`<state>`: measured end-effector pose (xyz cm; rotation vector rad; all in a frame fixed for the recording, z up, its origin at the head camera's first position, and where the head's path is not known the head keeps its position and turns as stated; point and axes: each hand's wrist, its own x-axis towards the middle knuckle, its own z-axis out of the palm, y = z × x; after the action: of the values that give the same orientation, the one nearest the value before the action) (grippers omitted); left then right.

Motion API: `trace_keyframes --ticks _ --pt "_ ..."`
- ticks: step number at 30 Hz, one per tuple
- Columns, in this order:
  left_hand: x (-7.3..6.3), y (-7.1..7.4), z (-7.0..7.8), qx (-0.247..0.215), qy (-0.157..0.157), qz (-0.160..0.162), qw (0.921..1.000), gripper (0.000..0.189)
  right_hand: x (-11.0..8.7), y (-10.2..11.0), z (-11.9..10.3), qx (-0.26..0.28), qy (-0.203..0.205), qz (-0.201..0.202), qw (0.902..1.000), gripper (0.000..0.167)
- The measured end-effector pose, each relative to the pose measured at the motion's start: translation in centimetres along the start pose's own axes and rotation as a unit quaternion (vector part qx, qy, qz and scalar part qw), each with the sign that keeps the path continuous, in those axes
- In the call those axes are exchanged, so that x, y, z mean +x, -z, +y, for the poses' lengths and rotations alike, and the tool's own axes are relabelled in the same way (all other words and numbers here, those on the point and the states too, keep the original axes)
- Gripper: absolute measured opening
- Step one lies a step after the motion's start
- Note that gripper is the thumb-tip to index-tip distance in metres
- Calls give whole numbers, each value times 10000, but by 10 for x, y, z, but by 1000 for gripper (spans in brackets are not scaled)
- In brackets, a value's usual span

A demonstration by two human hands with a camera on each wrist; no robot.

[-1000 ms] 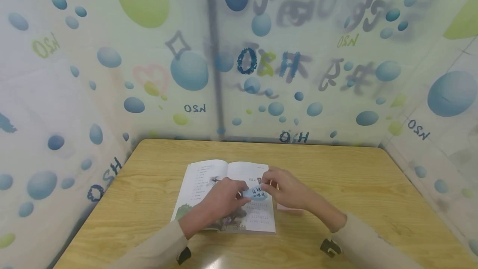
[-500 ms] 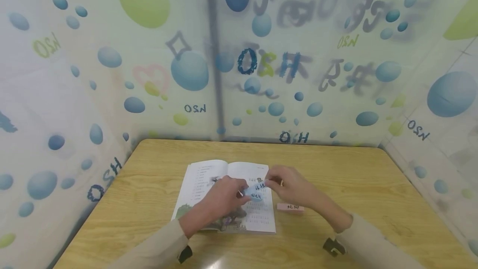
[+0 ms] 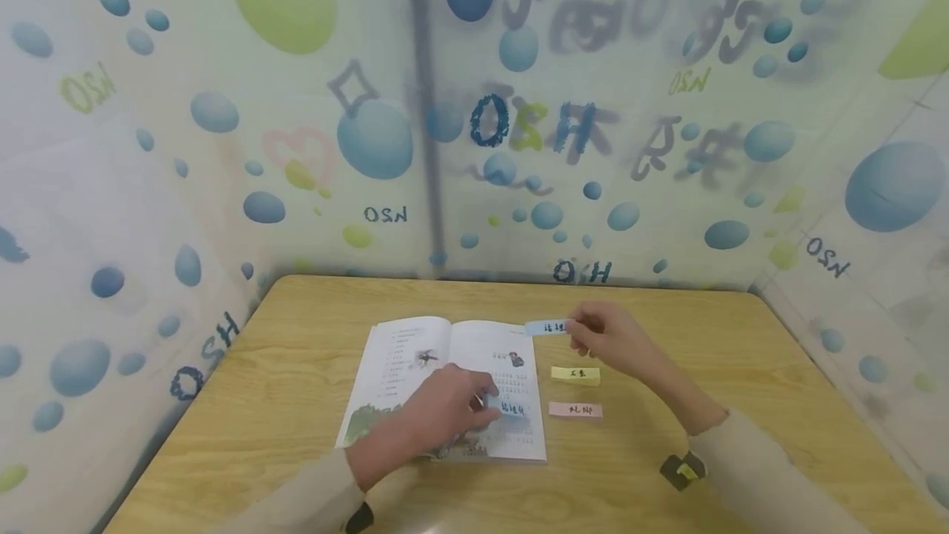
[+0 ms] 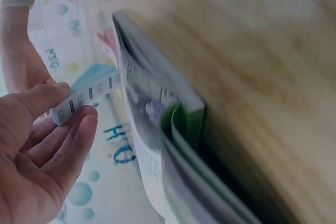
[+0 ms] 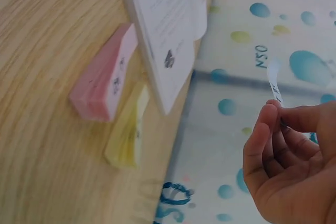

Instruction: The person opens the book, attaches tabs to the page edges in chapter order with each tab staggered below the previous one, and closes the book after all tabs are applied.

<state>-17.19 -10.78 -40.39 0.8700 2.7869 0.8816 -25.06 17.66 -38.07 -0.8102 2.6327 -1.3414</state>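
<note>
An open book (image 3: 396, 361) with printed text and pictures lies on the table. Over its right page my left hand (image 3: 445, 409) grips a pad of blue sticky notes (image 3: 511, 409), pinched between thumb and fingers in the left wrist view. My right hand (image 3: 614, 343) pinches one blue sticky note (image 3: 544, 328) by its right end. Handwriting shows on that note, and its free end overlaps the page's upper right corner in the head view. In the right wrist view the single note (image 5: 273, 77) curls up from the fingertips.
Right of the book lie a yellow sticky note pad (image 3: 575, 376) and, nearer to me, a pink sticky note pad (image 3: 575, 410), both with handwriting. The wooden table (image 3: 334, 295) ends at walls (image 3: 630, 213) covered with bubble-patterned sheeting.
My right hand has peeled a blue sticky note off the pad and moved away and rightward, bringing the yellow pad into view. The left hand, still holding the blue pad, has come slightly nearer.
</note>
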Motion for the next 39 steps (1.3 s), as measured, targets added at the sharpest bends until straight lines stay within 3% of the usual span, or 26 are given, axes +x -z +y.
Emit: trace_keyframes --ticks 7,11,14,17,24,30,39 --pt "-5 -16 12 -75 -282 -250 9993 16 -1 1 27 487 -462 -67 9977 15" --pt "-11 -25 20 -23 -679 -316 9972 12 -5 0 37 749 -825 -75 9937 17" --pt "-16 -31 25 480 -1104 -80 9927 12 -7 -2 43 823 -1036 -64 9912 19" --pt "-19 -38 26 999 -1286 166 9865 13 -8 -4 49 839 -1094 -45 9904 20" --pt "-18 -53 21 1098 -1300 -11 9854 13 -9 -7 56 898 -1103 -2 9898 19" --pt "-18 -56 22 1339 -1216 -251 9832 16 -8 -10 60 950 -1106 -15 9893 18" --pt "-19 -57 22 1737 -1288 -163 9762 21 -9 -11 60 898 -901 -152 9918 18"
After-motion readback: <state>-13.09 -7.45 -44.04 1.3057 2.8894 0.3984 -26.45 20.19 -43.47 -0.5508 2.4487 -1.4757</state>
